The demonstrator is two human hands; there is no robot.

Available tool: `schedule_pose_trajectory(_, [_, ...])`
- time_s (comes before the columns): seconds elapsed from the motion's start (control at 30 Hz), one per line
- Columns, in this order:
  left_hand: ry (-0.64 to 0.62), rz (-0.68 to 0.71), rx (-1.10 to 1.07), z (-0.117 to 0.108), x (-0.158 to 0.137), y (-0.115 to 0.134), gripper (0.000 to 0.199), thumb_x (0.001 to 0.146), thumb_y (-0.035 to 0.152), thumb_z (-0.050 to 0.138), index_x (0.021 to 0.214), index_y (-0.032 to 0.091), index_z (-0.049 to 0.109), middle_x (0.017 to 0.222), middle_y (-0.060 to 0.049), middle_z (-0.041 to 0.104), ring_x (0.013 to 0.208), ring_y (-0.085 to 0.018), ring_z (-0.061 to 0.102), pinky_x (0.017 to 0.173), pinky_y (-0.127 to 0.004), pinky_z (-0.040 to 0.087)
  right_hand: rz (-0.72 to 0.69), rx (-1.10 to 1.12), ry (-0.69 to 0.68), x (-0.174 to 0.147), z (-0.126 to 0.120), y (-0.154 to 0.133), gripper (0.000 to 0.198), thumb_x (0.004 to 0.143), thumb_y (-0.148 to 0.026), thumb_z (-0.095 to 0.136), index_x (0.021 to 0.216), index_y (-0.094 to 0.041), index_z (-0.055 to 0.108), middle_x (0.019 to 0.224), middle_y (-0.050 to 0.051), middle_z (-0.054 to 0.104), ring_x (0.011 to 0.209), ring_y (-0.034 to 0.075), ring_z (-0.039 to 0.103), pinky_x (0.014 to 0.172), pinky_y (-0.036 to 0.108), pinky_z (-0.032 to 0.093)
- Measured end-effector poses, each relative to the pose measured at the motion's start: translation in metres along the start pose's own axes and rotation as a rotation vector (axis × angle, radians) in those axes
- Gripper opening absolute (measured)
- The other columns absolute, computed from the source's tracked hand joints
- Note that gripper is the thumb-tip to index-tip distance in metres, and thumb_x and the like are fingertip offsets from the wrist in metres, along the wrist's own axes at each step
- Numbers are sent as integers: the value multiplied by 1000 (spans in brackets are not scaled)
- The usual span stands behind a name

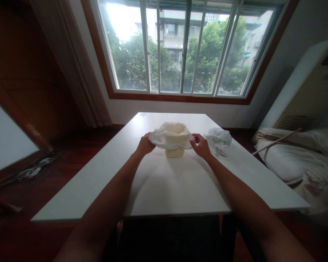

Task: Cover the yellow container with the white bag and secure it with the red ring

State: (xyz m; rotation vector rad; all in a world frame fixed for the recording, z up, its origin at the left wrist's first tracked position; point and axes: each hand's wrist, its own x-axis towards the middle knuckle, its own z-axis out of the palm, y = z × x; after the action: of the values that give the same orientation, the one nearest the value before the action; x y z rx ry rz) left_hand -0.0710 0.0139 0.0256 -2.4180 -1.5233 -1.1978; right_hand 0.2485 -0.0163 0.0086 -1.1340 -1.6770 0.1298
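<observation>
The left hand point(146, 144) has its grip closed on the left edge of a thin white bag point(158, 139), fingers curled around the far side and partly hidden. The right hand point(201, 146) pinches the bag's opposite edge, its grip nearly pressed together between thumb and forefinger; a small purple spot shows beside those fingers, too small to identify. Between the two hands, the bag is draped over the rim of a pale yellow container point(175, 153), covering its upper part and flaring outward, while the lower part shows beneath. The container stands upright on the white bench point(104, 174), around the middle of its width. Just beside the right hand, on its right, a crumpled white bundle point(220, 137) lies on the bench
</observation>
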Motion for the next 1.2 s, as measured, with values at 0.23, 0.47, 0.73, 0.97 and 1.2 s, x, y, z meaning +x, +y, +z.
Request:
schedule_pose_trajectory(0.23, [285,-159,-123,-21,4,4,21,93,24,43,101,19,63,106,-8,69,91,-20,65,88,-37,51,12,58,54,6,-1,-1,36,83,-26,51,116,-17,63,97,8,69,87,21,65,84,38,52])
schedule_pose_trajectory(0.47, [210,213,-315,-21,3,58,35,97,39,47,124,20,57,129,-11,61,123,-22,55,107,-41,43,-52,171,23,1,3,-15,46,94,-42,47,135,-20,51,132,13,60,113,25,60,100,45,47])
schedule_pose_trajectory(0.73, [-161,-287,-251,30,-7,11,37,90,42,48,112,18,64,103,-7,72,94,-23,66,83,-35,52,-61,144,-139,-4,11,-8,53,95,-48,45,139,-18,47,132,15,60,119,28,58,104,48,44])
schedule_pose_trajectory(0.97, [-201,-408,-120,33,-7,-17,16,72,31,60,78,18,67,78,-8,71,80,-27,66,74,-38,51,-76,89,-182,-4,14,9,43,89,-39,51,125,-16,56,108,12,70,86,21,66,81,37,54])
schedule_pose_trajectory(1.2, [168,-267,-131,12,-5,-15,31,74,15,57,105,14,62,114,-15,65,109,-30,58,100,-51,42,-13,-23,-104,6,4,12,28,81,-23,50,101,-16,69,101,11,71,93,24,65,88,42,51])
